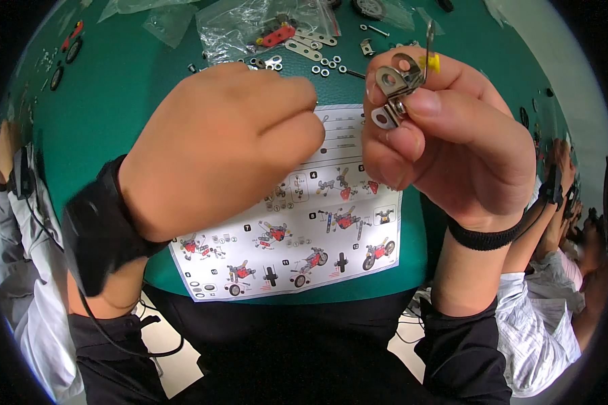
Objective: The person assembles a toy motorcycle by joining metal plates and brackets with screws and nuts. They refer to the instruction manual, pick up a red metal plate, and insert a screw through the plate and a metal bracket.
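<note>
Between the thumb and fingers of my right hand (pixel 469 142) is a small assembly of silver metal brackets (pixel 390 81) with round holes, held upright above the table. A yellow piece (pixel 431 64) shows beside its upright metal strip, close to my forefinger. My left hand (pixel 223 145) is closed with its back up, a little left of the brackets and apart from them. Its fingertips are hidden, so whatever they may hold cannot be made out. Under both hands lies a printed instruction sheet (pixel 331 233) with drawings of a toy motorcycle being built, partly covered by my left hand.
Beyond my hands, a clear plastic bag (pixel 230 30) lies near a red part (pixel 277 36) and perforated metal strips (pixel 304 50). Several loose nuts (pixel 325 62) and a bolt (pixel 378 31) are scattered there. A black wheel (pixel 369 8) sits at the far edge. Other people flank the green table (pixel 115 101).
</note>
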Motion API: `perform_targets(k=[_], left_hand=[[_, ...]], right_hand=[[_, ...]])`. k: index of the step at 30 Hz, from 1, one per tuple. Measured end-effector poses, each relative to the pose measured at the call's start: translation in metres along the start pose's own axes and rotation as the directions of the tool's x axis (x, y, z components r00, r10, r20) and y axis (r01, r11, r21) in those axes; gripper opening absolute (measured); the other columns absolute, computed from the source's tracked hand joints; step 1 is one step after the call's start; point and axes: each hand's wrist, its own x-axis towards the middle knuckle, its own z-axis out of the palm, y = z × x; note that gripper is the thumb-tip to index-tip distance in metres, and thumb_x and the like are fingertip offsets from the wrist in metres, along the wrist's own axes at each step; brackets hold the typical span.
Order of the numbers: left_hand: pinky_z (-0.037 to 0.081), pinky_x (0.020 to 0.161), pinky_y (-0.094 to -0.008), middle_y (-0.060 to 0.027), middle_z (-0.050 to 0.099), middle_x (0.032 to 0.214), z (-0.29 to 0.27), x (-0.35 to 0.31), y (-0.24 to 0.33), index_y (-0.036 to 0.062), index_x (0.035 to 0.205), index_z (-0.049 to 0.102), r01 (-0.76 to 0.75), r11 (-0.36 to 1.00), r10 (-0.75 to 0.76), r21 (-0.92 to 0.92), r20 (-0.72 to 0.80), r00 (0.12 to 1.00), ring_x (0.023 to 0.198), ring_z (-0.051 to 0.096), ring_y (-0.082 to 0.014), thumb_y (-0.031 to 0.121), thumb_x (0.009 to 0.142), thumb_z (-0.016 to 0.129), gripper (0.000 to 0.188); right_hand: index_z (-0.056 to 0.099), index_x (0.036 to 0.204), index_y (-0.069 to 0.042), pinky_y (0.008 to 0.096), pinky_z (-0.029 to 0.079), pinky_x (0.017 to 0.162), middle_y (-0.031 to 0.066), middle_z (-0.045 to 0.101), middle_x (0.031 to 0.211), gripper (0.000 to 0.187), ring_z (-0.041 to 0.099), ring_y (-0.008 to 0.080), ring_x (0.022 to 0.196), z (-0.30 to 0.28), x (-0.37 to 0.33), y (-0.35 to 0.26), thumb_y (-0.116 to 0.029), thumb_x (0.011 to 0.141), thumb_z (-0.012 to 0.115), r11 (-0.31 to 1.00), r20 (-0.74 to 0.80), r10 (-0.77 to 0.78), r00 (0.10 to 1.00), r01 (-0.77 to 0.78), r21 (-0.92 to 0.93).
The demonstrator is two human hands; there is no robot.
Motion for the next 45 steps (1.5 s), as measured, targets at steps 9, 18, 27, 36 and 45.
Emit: perform_targets(k=[9, 18, 27, 36, 45], left_hand=[[0.041, 0.066, -0.0261, -0.0049, 0.054, 0.078, -0.010, 0.001, -0.004, 0.0007, 0.081, 0.054, 0.297, 0.645, -0.314, -0.704, 0.109, 0.943, 0.071, 0.051, -0.0148, 0.014, 0.087, 0.061, 0.016], [0.042, 0.065, -0.0253, -0.0043, 0.055, 0.080, -0.007, 0.006, 0.010, 0.0008, 0.083, 0.056, 0.412, 0.491, -0.427, -0.767, 0.200, 0.882, 0.071, 0.052, -0.0129, 0.012, 0.086, 0.062, 0.013], [0.044, 0.067, -0.0291, -0.0079, 0.060, 0.081, 0.001, 0.006, 0.008, 0.0026, 0.083, 0.059, 0.217, 0.730, -0.302, -0.648, -0.021, 0.953, 0.075, 0.059, -0.0222, 0.013, 0.082, 0.066, 0.012], [0.046, 0.060, -0.0249, -0.0083, 0.063, 0.075, 0.001, 0.006, 0.015, -0.0024, 0.083, 0.060, 0.239, 0.634, -0.385, -0.736, -0.032, 0.922, 0.067, 0.061, -0.0152, 0.005, 0.085, 0.063, 0.008], [0.051, 0.068, -0.0258, -0.0120, 0.067, 0.089, -0.001, 0.006, 0.018, -0.0037, 0.094, 0.064, 0.232, 0.577, -0.397, -0.783, -0.021, 0.918, 0.075, 0.065, -0.0157, -0.002, 0.082, 0.062, 0.012]], right_hand=[[0.052, 0.085, 0.005, 0.0283, 0.043, 0.055, 0.0041, 0.049, 0.064, 0.022, 0.052, 0.0162, 0.059, -0.002, 0.000, 0.000, -0.017, 0.083, 0.053, 1.000, -0.003, 0.014, 1.000, -0.014, -0.006], [0.051, 0.086, 0.005, 0.0355, 0.054, 0.066, 0.0051, 0.050, 0.066, 0.022, 0.054, 0.0177, 0.059, -0.001, 0.001, 0.002, -0.016, 0.084, 0.051, 1.000, 0.004, 0.024, 1.000, -0.024, 0.016], [0.050, 0.093, 0.007, 0.0404, 0.056, 0.072, 0.0050, 0.048, 0.069, 0.023, 0.055, 0.0184, 0.063, -0.002, 0.001, 0.002, -0.015, 0.086, 0.049, 0.999, 0.042, 0.029, 0.999, -0.030, 0.035], [0.049, 0.099, 0.005, 0.0384, 0.054, 0.071, 0.0041, 0.046, 0.073, 0.023, 0.050, 0.0156, 0.063, -0.005, 0.003, 0.002, -0.016, 0.088, 0.047, 0.997, 0.037, 0.000, 0.999, -0.002, 0.073], [0.044, 0.108, 0.002, 0.0367, 0.053, 0.075, 0.0029, 0.045, 0.074, 0.025, 0.051, 0.0151, 0.067, -0.021, 0.004, 0.019, -0.017, 0.093, 0.043, 0.965, 0.090, -0.111, 0.990, 0.085, 0.248]])
